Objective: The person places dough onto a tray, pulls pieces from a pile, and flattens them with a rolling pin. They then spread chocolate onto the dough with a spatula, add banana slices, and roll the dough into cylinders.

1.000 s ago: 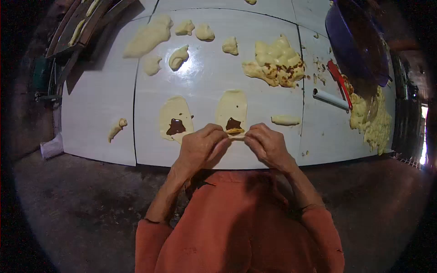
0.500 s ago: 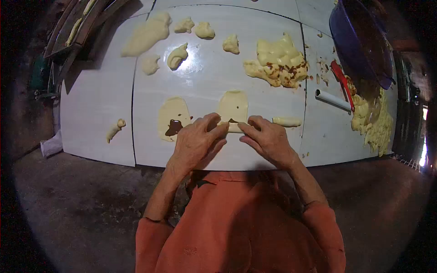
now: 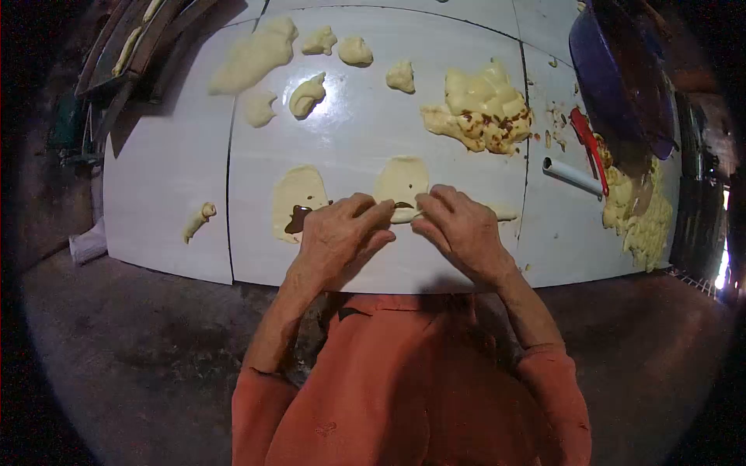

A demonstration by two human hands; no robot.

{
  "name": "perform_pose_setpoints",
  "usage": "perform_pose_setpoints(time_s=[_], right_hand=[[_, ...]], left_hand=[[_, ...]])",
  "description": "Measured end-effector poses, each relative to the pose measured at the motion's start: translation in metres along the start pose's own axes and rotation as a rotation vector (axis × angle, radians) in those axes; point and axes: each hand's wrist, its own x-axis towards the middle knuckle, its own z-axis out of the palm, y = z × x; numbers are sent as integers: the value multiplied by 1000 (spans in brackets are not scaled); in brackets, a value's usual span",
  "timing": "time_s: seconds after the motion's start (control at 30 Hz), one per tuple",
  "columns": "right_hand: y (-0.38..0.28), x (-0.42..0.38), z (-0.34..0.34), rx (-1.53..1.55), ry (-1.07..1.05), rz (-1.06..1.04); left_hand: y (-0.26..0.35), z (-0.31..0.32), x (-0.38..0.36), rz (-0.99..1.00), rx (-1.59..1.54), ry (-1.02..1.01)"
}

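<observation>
An oval sheet of dough (image 3: 401, 177) lies on the white table, its near edge folded over a dark filling. My left hand (image 3: 342, 237) pinches the left end of that fold and my right hand (image 3: 462, 231) pinches the right end. Left of my left hand is a second flat dough oval (image 3: 294, 190) with a dark brown blob (image 3: 298, 219) on it, partly covered by my fingers. A rolled dough piece (image 3: 505, 212) sticks out beyond my right hand. Another roll (image 3: 199, 223) lies at the far left.
Several dough lumps (image 3: 308, 95) and a larger dough mass (image 3: 260, 58) sit farther back. Dough with brown bits (image 3: 486, 109) is at the back right. A white tube (image 3: 573, 176), a red tool (image 3: 587, 140) and a purple basin (image 3: 614, 85) stand at right, wooden trays (image 3: 128, 46) at back left.
The folded near edge of the middle dough has rolled slightly away from me, covering more of the filling. Both hands have moved a little with it, and the whole view has shifted slightly.
</observation>
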Motion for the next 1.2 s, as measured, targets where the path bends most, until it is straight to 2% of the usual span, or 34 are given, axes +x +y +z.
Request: perform_pose_setpoints(time_s=[0.03, 0.07, 0.13, 0.2, 0.27, 0.33, 0.4, 0.43, 0.47, 0.53, 0.6, 0.67, 0.7, 0.8, 0.87, 0.9, 0.93, 0.97, 1.0, 1.03, 1.07, 1.13, 1.2], right_hand=[[5, -6, 6, -29, -48, -95], [9, -9, 12, -28, -51, -93], [14, -5, 14, 13, -191, -100], [15, 0, 12, 106, -185, -33], [17, 3, 15, 185, -55, 80], [14, 4, 17, 128, -69, 152], [10, 3, 16, -26, -5, 178], [11, 2, 12, -4, 66, 62], [13, 0, 10, -2, 64, 58], [15, -6, 7, -63, -28, -155], [24, -7, 16, -27, -9, -143], [28, -4, 14, -70, 32, -64], [25, 0, 13, -87, 113, -82], [28, -6, 18, -160, 49, -68], [29, -6, 18, -150, 40, -22], [25, -3, 13, -133, 96, -22], [22, 1, 8, -116, 152, -23], [21, 4, 3, -116, 152, -27], [20, 9, -2, -113, 115, -64], [20, 12, -6, -109, 76, -100], [22, 14, -7, -107, 38, -135], [27, 19, 1, -172, -121, -141], [34, 21, 10, -198, -173, -106]], left_hand=[[-1, 1, -1, 32, 36, -22], [-3, 4, -1, 68, 72, -44], [-6, 12, 4, 74, 46, 27], [-5, 11, 9, 39, -13, 62], [-6, 9, 11, -13, -37, 30], [-1, 8, 14, -182, 14, 63], [-9, 10, 10, -130, 19, 82], [-6, 7, 7, -60, 26, 98], [-3, 3, 4, 6, 33, 114], [0, 2, 1, 30, 29, 72], [-11, 12, 2, 74, 146, 102], [-12, 10, 5, 64, 130, 155], [-12, 10, 5, 45, 154, 174], [-23, 11, -1, 47, 208, 166], [-16, 9, 0, 6, 232, 198], [-9, 8, -2, -91, 223, 116], [-8, 8, 1, -90, 224, 117], [-9, 7, 6, 15, 271, 147], [-11, 7, 10, 118, 317, 175], [-15, 9, 13, 153, 396, 44], [-16, 12, 20, 151, 396, 44], [-17, 18, 39, 283, 483, -23], [-23, 23, 44, 217, 449, -73]])
